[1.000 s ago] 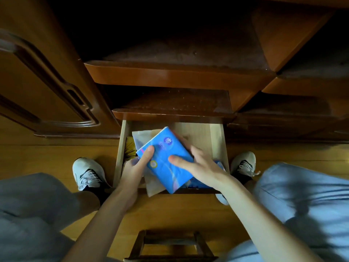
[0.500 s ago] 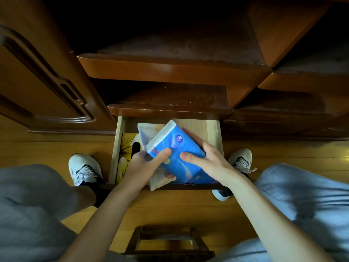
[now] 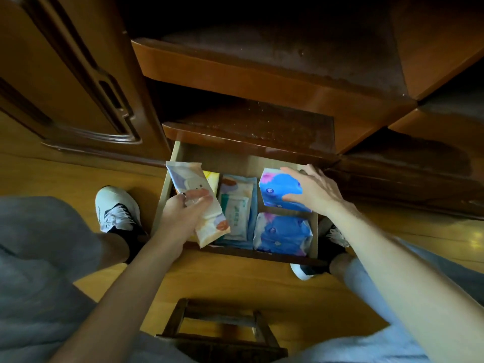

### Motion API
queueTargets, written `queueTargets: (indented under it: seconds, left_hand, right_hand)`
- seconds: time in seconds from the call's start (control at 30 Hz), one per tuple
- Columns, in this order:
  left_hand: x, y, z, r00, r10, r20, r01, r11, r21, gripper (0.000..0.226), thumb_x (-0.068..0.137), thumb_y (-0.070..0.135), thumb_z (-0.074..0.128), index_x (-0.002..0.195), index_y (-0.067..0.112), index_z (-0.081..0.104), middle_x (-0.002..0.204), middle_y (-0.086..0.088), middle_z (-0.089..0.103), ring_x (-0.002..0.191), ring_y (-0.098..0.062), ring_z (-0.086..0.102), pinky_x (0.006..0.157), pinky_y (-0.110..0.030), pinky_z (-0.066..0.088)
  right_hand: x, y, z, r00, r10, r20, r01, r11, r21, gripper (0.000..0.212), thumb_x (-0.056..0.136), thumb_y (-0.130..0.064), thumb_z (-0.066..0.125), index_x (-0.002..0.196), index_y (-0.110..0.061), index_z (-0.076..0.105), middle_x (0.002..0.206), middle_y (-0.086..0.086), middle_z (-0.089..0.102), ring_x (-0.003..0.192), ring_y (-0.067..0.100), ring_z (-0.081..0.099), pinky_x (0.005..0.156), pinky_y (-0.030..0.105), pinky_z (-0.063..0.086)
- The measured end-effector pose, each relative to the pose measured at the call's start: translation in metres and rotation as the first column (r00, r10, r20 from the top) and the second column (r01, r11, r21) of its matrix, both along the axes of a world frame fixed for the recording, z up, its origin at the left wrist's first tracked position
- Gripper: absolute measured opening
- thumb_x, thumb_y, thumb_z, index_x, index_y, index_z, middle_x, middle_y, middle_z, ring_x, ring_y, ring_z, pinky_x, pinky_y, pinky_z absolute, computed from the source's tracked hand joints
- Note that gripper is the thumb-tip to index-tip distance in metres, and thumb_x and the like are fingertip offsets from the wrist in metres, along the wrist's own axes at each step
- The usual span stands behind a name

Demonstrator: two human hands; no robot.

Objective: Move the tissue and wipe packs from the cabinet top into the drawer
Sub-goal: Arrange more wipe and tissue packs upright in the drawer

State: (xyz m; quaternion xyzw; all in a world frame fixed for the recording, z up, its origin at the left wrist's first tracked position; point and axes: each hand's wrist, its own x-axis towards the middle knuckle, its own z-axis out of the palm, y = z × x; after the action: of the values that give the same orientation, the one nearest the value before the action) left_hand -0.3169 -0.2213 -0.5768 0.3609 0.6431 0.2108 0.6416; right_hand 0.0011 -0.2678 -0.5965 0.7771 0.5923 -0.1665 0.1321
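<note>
The wooden drawer (image 3: 175, 163) stands pulled out below the cabinet shelves. My left hand (image 3: 183, 213) grips a pale wipe pack (image 3: 191, 179) tilted over the drawer's left side. My right hand (image 3: 311, 192) holds a blue tissue pack (image 3: 279, 187) at the drawer's back right. A second blue tissue pack (image 3: 282, 234) lies in the front right corner. Flat wipe packs (image 3: 237, 205) lie stacked in the middle. A yellow pack (image 3: 212, 179) shows partly behind the wipe pack I hold.
Dark wooden shelves (image 3: 235, 74) overhang the drawer, with a cabinet door (image 3: 65, 87) at the left. My white shoes (image 3: 115, 208) flank the drawer on the wood floor. A small wooden stool (image 3: 220, 328) stands between my knees.
My hands have separated: the right carried the blue tissue pack to the drawer's back right, the left lifted the pale wipe pack to the left. The packs beneath now show.
</note>
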Motion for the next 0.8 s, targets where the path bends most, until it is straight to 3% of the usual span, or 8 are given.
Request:
queueTargets:
  seconds: [0.17, 0.27, 0.47, 0.67, 0.8]
  left_hand:
    - [-0.005, 0.002, -0.007, 0.999, 0.036, -0.032, -0.037, 0.999, -0.031, 0.027, 0.087, 0.031, 0.076, 0.112, 0.021, 0.073, 0.102, 0.002, 0.074, 0.091, -0.017, 0.072, 0.073, -0.035, 0.06]
    - [-0.005, 0.004, -0.009, 0.998, 0.054, -0.017, -0.055, 0.997, -0.05, 0.024, 0.088, 0.029, 0.076, 0.111, 0.022, 0.074, 0.103, 0.002, 0.074, 0.092, -0.017, 0.071, 0.071, -0.033, 0.057]
    - [0.005, 0.006, -0.008, 1.0, 0.004, -0.014, -0.005, 0.997, -0.075, 0.04, 0.09, 0.033, 0.074, 0.127, 0.019, 0.066, 0.106, 0.003, 0.071, 0.089, -0.012, 0.069, 0.062, -0.025, 0.052]
    - [0.012, 0.005, -0.008, 1.0, 0.003, -0.015, -0.004, 0.995, -0.102, 0.042, 0.09, 0.032, 0.075, 0.128, 0.018, 0.066, 0.11, 0.003, 0.069, 0.093, -0.013, 0.066, 0.065, -0.027, 0.051]
    - [0.012, 0.005, -0.006, 0.999, 0.025, -0.03, -0.029, 0.992, -0.119, 0.044, 0.088, 0.034, 0.076, 0.128, 0.019, 0.064, 0.113, 0.001, 0.07, 0.098, -0.017, 0.067, 0.067, -0.029, 0.053]
  right_hand:
    - [-0.005, 0.02, -0.025, 0.995, 0.104, 0.009, -0.103, 0.992, -0.078, 0.077, 0.087, -0.07, 0.061, 0.154, -0.046, 0.031, 0.139, 0.008, 0.048, 0.13, 0.03, 0.048, 0.094, 0.046, 0.048]
    - [-0.003, 0.031, -0.041, 0.996, 0.091, -0.004, -0.091, 0.987, -0.129, 0.075, 0.086, -0.069, 0.062, 0.151, -0.046, 0.033, 0.139, 0.01, 0.047, 0.132, 0.031, 0.045, 0.1, 0.048, 0.043]
    - [0.03, 0.04, -0.053, 0.99, 0.085, -0.11, -0.115, 0.947, -0.3, 0.083, 0.084, -0.081, 0.052, 0.156, -0.045, 0.03, 0.151, 0.009, 0.045, 0.14, 0.034, 0.033, 0.112, 0.05, 0.028]
    - [0.025, 0.039, -0.064, 0.996, 0.07, -0.058, -0.085, 0.942, -0.325, 0.052, 0.104, -0.053, 0.044, 0.155, -0.041, 0.037, 0.155, 0.007, 0.046, 0.142, 0.034, 0.035, 0.114, 0.047, 0.026]
    - [0.003, 0.033, -0.075, 0.986, -0.086, -0.139, 0.03, 0.932, -0.362, 0.048, 0.106, -0.031, 0.036, 0.154, -0.034, 0.039, 0.156, 0.01, 0.047, 0.141, 0.034, 0.043, 0.114, 0.046, 0.033]
